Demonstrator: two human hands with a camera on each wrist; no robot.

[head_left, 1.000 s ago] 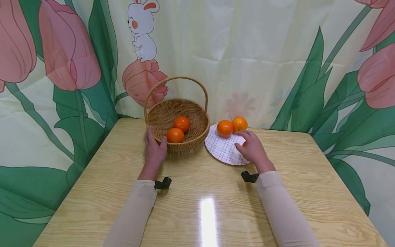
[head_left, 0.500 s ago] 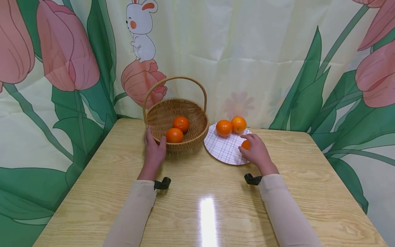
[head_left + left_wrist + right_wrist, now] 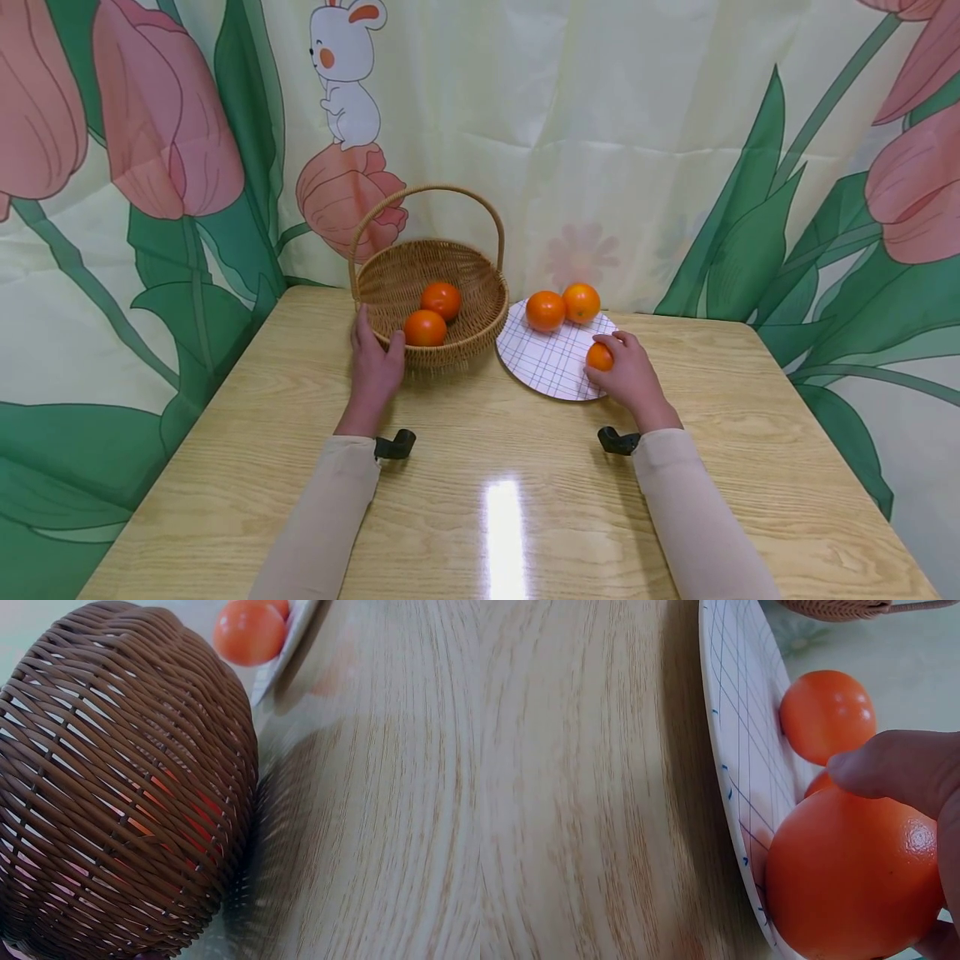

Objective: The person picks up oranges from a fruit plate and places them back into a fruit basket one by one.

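Nearest are two pale beige fabric sleeves (image 3: pixel 322 517), reaching over a light wood-grain desk (image 3: pixel 450 467) whose smooth top throws back a bright streak.

The right hand (image 3: pixel 633 375) pinches a glossy, round orange fruit (image 3: pixel 600 357) between thumb and fingers, over the right part of a flat, round white plate (image 3: pixel 551 367) with thin blue grid lines; no clear gap shows between fruit and plate. The left hand (image 3: pixel 375 371) has its thumb and fingers spread apart, laid against the front left of a round brown wicker basket (image 3: pixel 465 357). The basket's weave is open enough for fruit to show through.

As things stand, two are in and three are out. A smooth red-orange fruit (image 3: pixel 425 328) lies in the basket, another red-orange fruit (image 3: pixel 441 301) just behind it. On the plate, besides the pinched one, sit a squat orange fruit (image 3: pixel 545 311) and a rounder yellow-orange fruit (image 3: pixel 582 302), side by side.

Behind them the thin arched handle (image 3: pixel 431 188) rises before a softly creased, tulip-printed cloth (image 3: pixel 600 125).
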